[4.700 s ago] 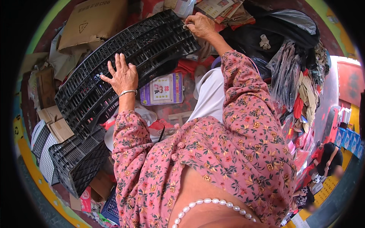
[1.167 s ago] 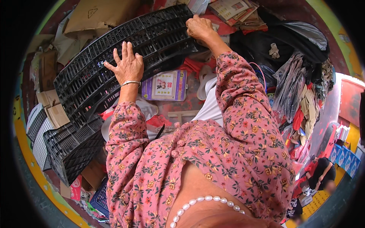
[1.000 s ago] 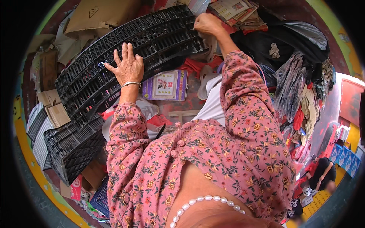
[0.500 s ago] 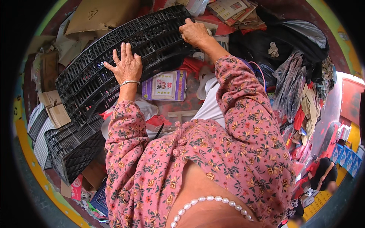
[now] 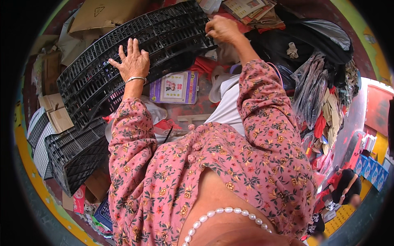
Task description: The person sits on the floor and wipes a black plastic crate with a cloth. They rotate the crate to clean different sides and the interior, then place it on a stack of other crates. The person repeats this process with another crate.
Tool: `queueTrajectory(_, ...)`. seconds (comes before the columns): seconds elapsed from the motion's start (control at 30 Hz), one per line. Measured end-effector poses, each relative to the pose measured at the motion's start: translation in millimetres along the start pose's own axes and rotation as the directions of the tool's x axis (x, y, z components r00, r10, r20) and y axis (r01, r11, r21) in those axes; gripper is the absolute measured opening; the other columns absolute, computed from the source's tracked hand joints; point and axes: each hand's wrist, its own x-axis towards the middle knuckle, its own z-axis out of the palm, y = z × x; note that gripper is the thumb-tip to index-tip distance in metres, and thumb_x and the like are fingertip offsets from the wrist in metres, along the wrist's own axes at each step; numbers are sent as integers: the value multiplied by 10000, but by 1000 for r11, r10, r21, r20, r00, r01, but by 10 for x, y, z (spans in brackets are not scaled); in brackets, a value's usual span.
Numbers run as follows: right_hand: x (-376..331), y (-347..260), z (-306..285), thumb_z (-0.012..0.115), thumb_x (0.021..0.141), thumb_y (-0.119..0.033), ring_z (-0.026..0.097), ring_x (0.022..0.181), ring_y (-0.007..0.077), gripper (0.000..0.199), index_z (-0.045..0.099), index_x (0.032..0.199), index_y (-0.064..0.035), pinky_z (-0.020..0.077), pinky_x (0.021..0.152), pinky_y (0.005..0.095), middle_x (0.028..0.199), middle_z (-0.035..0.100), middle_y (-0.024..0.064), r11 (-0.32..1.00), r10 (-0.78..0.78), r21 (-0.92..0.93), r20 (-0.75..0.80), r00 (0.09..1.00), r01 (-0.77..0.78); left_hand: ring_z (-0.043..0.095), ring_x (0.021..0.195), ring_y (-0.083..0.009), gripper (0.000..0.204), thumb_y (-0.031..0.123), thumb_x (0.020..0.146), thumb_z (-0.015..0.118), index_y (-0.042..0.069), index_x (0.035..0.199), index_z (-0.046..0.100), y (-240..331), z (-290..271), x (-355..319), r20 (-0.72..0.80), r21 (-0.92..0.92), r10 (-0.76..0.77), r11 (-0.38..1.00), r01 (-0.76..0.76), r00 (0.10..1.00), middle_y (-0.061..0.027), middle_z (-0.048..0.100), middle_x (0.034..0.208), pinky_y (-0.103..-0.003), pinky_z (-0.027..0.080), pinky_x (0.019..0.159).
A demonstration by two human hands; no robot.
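A long black plastic crate-like rack [image 5: 154,33] with rows of slots lies at a slant across the upper left. My left hand [image 5: 133,65] rests flat on its slotted face, fingers spread. Just off the rack's right end, my right hand [image 5: 225,29] has its fingers curled together; whatever they hold, if anything, is too small to make out. Below the rack, between my arms, lies a purple-edged flat package [image 5: 174,87] with a pale picture panel. A second black slotted crate [image 5: 76,151] stands tilted at the lower left, under the long rack's end.
Cardboard boxes [image 5: 98,16] sit beyond the rack, with a smaller carton [image 5: 57,112] at its left. Printed sheets [image 5: 248,10] lie at the top. Plastic-wrapped bundles [image 5: 312,90] and a black bag [image 5: 283,45] are piled at the right. Another person [image 5: 349,186] is at the far lower right.
My right hand has come off the rack's edge slightly to the right. My left hand stays spread on the rack. The whole view has shifted a little.
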Motion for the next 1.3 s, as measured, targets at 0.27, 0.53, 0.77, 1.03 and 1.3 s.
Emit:
queueTrajectory(0.27,36,-96,329,587,718,-143,619,836,310,131,664,824,-138,508,696,410,933,589,124,980,30,-199,13,999,-27,264,1300,-260,492,308,849,347,199,1329,354,21,17,2,-4,-24,-2,1000,2,1000,45,291,1414,-664,102,978)
queueTrajectory(0.53,70,72,201,567,675,-164,621,776,285,103,659,718,-162,494,673,415,848,632,83,969,16,-247,142,990,20,273,1300,-221,493,328,853,347,240,1338,340,41,-12,-28,31,51,-10,999,9,999,72,292,1414,-661,127,968)
queueTrajectory(0.77,-33,64,-22,625,677,-223,613,788,261,110,682,755,-170,486,673,374,788,633,64,1000,10,-17,103,995,-8,270,1302,-214,493,328,852,339,251,1339,340,20,-14,-12,32,77,-26,997,23,999,75,290,1415,-656,122,976)
queueTrajectory(1.03,-117,-205,244,605,683,-125,608,858,327,122,662,791,-115,494,724,410,942,594,140,974,42,-226,223,974,10,267,1303,-212,501,338,850,336,251,1343,334,7,28,6,52,65,-33,997,30,998,82,287,1415,-653,118,979)
queueTrajectory(1.3,-5,232,-113,609,676,-204,621,771,252,147,684,795,-162,476,679,353,758,652,75,988,155,-14,202,967,-155,281,1296,-225,504,321,845,349,242,1342,338,3,16,-25,29,58,-13,998,11,999,73,294,1413,-654,117,974)
